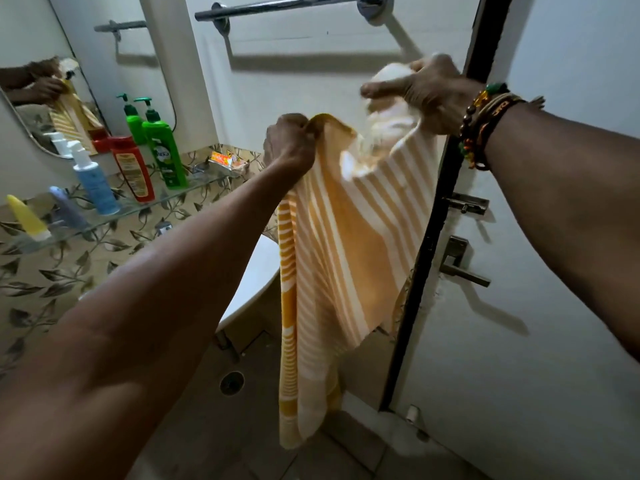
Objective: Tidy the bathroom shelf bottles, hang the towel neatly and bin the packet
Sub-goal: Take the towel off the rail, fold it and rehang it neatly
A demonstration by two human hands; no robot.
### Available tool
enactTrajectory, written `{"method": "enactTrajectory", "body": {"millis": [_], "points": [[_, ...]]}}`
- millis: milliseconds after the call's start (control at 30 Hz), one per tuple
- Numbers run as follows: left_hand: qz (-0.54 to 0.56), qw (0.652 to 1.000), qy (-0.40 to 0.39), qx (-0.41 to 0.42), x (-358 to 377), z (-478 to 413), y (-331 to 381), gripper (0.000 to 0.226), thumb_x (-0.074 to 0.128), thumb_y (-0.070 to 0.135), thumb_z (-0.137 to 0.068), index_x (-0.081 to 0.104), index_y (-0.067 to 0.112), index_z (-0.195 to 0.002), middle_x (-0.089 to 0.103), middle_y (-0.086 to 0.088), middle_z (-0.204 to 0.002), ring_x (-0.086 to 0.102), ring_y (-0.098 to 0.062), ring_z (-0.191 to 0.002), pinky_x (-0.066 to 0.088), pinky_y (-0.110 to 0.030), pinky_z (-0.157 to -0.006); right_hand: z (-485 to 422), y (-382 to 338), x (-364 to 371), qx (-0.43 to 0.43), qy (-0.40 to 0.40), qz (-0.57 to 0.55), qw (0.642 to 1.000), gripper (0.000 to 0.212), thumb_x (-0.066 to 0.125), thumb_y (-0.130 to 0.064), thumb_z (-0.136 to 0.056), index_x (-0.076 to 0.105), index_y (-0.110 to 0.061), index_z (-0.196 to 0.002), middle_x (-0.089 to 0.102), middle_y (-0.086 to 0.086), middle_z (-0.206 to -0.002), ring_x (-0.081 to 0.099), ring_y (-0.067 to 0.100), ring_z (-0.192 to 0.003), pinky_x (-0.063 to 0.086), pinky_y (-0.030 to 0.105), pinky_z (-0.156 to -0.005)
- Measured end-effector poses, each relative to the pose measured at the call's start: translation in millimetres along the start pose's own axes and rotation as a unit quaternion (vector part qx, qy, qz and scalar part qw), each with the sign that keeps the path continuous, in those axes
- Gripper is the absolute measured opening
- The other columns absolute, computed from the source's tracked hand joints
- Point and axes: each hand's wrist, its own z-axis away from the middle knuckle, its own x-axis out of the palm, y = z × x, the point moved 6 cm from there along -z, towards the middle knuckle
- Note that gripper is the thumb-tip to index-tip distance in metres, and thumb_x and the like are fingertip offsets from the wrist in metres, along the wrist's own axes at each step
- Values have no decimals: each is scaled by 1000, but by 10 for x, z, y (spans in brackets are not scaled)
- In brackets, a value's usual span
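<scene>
While you are holding the towel (346,244) up in front of the wall, the mirror (45,109) is hanging at the far left and is reflecting your hands and the striped cloth. Below it, the glass shelf (204,184) is carrying the bottles in a row. Starting from the left, a yellow tube (27,218) and a purple tube (67,207) are resting on the glass; you cannot tell whether they are lying flat or leaning. Next, a blue spray bottle (95,183), a red bottle (133,168) and a green pump bottle (166,150) are standing upright, each just beside the next. The packet (228,159), orange and red, is lying at the right end of the shelf, apart from the bottles.

Your left hand (289,142) is gripping the towel's upper edge, and its fingers are curling tightly round a fold of yellow cloth. The towel, yellow with white stripes, is hanging from that grip toward the tiled floor. The towel bar (287,6) is running along the wall above both hands, and the towel is hanging below it, apart from it.

Your right hand (426,88) is holding the towel higher up, and its fingers are closing round a bunched white portion that is showing blurred. Bracelets (485,123) are circling that wrist. The door (554,237) is standing at the far right, with its lever handle (464,271) pointing right.
</scene>
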Motion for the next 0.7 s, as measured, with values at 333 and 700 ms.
{"method": "enactTrajectory", "body": {"millis": [333, 700], "points": [[170, 984, -29, 38, 96, -40, 270, 19, 81, 35, -72, 69, 23, -64, 60, 10, -61, 54, -6, -61, 43, -25, -56, 55, 148, 455, 4, -163, 153, 975, 15, 74, -19, -77, 70, -8, -88, 71, 11, -88, 63, 25, -79, 55, 29, -62], [-76, 971, -23, 224, 198, 134, 59, 26, 51, 15, -94, 54, 7, -118, 65, -17, -102, 59, -33, -90, 33, -33, -68, -31, -145, 404, -137, 84, 3, 987, 15, 60, -23, -90, 68, -13, -96, 66, -2, -85, 64, 17, -84, 54, 32, -77]]}}
